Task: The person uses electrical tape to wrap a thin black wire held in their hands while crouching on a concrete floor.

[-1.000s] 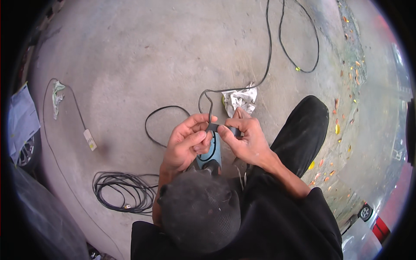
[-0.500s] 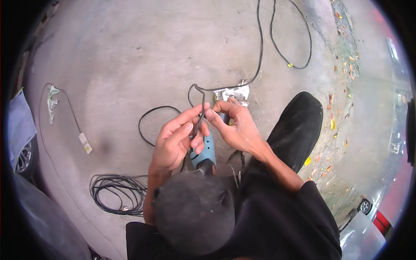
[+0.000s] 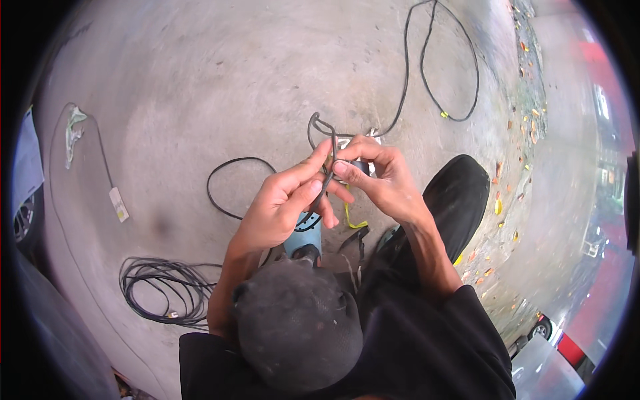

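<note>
My left hand (image 3: 290,203) holds a doubled black cord (image 3: 322,193), with its fingers partly curled behind it. My right hand (image 3: 380,177) pinches the same cord beside my left fingertips, its thumb pressed on it. Behind the right fingers is a dark object (image 3: 363,170), partly hidden, over some crumpled white material (image 3: 373,133). A yellow strip (image 3: 355,222) hangs below that hand. Beneath my hands is a light-blue clog (image 3: 301,239) with small holes. A dark grey cap (image 3: 297,323) fills the lower centre.
Coiled black cable (image 3: 163,287) lies lower left on the concrete floor (image 3: 167,80), with a looped cord (image 3: 475,73) upper right. A pale power strip (image 3: 119,203) and cloth (image 3: 73,133) lie left. Car wheels (image 3: 23,220) show at both sides; scattered leaves (image 3: 499,205) run along the right.
Both hands have shifted upward, raising the cord between them. The dark band seen earlier at my right thumb is less visible, and the yellow strip has come into view below that hand.
</note>
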Demonstrator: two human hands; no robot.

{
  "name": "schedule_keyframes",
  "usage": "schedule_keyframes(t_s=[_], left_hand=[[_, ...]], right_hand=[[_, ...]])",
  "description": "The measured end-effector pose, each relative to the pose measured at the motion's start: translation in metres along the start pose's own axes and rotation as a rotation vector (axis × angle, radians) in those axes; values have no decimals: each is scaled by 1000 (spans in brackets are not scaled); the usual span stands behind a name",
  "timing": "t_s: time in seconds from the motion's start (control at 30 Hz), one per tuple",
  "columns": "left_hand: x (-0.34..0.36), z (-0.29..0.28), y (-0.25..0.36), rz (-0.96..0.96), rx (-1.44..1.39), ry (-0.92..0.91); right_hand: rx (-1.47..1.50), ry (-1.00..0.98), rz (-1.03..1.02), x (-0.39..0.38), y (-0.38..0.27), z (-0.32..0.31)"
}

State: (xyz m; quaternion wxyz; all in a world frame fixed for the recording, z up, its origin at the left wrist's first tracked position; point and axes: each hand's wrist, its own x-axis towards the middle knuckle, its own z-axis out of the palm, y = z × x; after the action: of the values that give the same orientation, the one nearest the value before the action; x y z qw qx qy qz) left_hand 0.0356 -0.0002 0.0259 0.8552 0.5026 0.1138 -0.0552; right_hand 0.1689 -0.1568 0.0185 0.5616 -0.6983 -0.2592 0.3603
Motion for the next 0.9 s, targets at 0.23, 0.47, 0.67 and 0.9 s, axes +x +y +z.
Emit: schedule_keyframes(t_s=[0.23,0.47,0.67,0.9], left_hand=[[-10,-13,1,-47,46,21],[-21,3,10,118,171,230],[-18,-2,10,104,298,336],[-9,-7,8,63,178,291]], right_hand=[[202,187,-110,0,-22,-17],[160,205,-142,-3,-25,-21],[-305,340,-330,-10,-34,-13],[-325,395,-311,-6,-31,-2]])
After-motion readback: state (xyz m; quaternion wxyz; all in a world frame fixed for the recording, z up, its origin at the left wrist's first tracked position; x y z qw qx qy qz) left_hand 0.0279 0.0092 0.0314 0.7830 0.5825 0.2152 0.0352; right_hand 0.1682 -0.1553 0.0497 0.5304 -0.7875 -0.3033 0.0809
